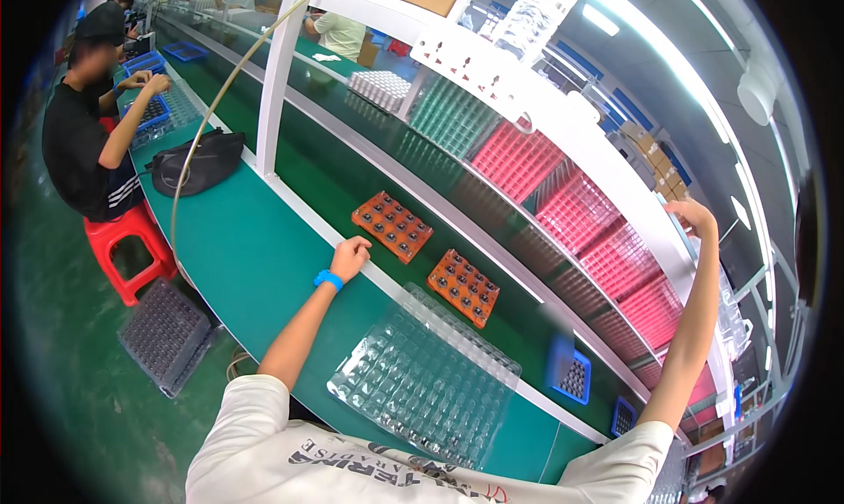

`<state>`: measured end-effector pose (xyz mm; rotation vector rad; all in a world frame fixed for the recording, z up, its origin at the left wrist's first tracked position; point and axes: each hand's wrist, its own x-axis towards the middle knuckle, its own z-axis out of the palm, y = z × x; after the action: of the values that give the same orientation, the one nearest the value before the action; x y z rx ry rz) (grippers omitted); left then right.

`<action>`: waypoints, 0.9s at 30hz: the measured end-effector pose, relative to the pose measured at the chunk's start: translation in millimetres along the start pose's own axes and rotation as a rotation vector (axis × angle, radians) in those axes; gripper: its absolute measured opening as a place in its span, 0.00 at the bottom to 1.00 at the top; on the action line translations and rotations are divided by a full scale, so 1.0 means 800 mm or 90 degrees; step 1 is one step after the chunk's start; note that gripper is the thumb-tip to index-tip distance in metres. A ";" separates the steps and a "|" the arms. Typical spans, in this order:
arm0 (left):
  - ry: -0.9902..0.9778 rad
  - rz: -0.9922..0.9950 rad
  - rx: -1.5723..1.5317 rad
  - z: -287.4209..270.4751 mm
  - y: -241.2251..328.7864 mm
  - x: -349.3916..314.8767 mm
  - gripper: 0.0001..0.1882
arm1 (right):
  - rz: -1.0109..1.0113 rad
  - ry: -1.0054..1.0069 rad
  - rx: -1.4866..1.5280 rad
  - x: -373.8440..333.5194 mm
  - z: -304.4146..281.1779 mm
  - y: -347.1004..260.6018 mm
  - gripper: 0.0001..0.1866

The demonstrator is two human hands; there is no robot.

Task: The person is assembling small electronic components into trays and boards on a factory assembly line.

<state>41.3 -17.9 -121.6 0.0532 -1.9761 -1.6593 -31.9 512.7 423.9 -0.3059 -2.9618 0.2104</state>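
Note:
My left hand [352, 258], with a blue wristband [328, 280] below it, is at the white rail between the green bench and the belt. Its fingers are curled in, and no object shows in them. Just beyond lies an orange tray [392, 227] of small dark round parts; a second orange tray [464, 287] sits to its right on the belt. My right hand [693, 214] is raised high at the edge of the white upper shelf [651, 192]. Its fingers bend over that edge, and whatever they grip is hidden. A clear plastic blister tray [426, 381] lies before me.
Blue trays [576, 376] stand on the belt at right, one blurred. Pink and green stacked trays [519, 161] fill the rack beyond. A black bag [198, 163] lies on the bench at left, near a seated co-worker [79, 143]. A dark tray stack [167, 337] is on the floor.

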 end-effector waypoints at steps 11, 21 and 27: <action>-0.035 -0.007 0.001 -0.021 0.000 -0.010 0.09 | -0.001 0.017 0.014 -0.009 0.005 -0.005 0.37; -0.129 0.307 0.349 0.002 0.013 -0.038 0.08 | 0.032 -0.080 -0.027 0.003 -0.002 -0.006 0.44; -0.163 0.299 0.434 0.014 0.010 -0.031 0.08 | 0.105 -0.043 -0.002 0.004 0.001 -0.008 0.39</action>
<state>59.9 3.6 -124.9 -0.3584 -2.4241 -0.6846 -36.2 507.4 424.5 -0.5560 -3.0035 0.2412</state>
